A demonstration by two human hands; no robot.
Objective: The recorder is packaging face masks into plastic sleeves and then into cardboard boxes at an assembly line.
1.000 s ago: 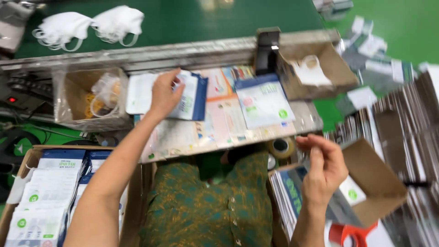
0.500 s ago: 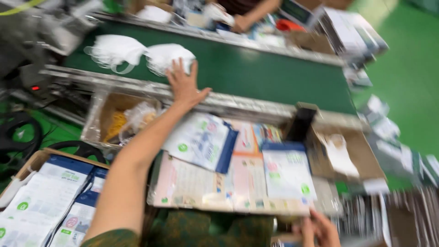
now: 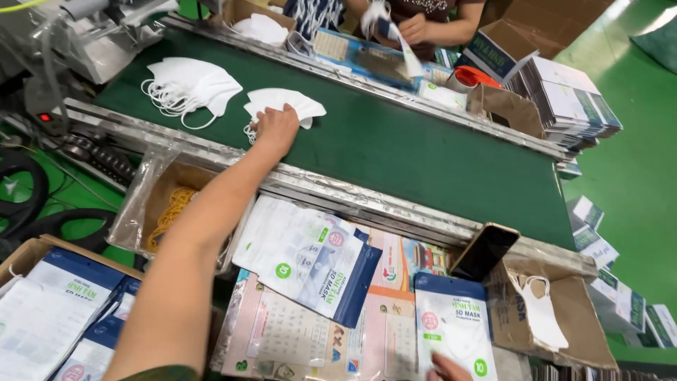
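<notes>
My left hand (image 3: 276, 128) reaches out over the green conveyor belt (image 3: 409, 152) and rests on a small stack of white face masks (image 3: 289, 104), fingers curled on its near edge. A second, larger stack of white masks (image 3: 189, 86) lies further left on the belt. My right hand (image 3: 449, 368) shows only as fingertips at the bottom edge, touching a white and blue mask pouch (image 3: 455, 330) on the work tray. Another pile of white and blue pouches (image 3: 310, 257) lies on the tray near my left forearm.
A black phone (image 3: 485, 251) leans against a cardboard box (image 3: 564, 317) holding a loose mask. A plastic-lined box with yellow rubber bands (image 3: 169, 204) sits left. A carton of pouches (image 3: 49, 317) is at bottom left. Another person's hands (image 3: 416, 28) work across the belt.
My left hand left the pouches on the tray, reached forward onto the belt and now lies on the mask stack. My right hand dropped to the pouch at the bottom edge.
</notes>
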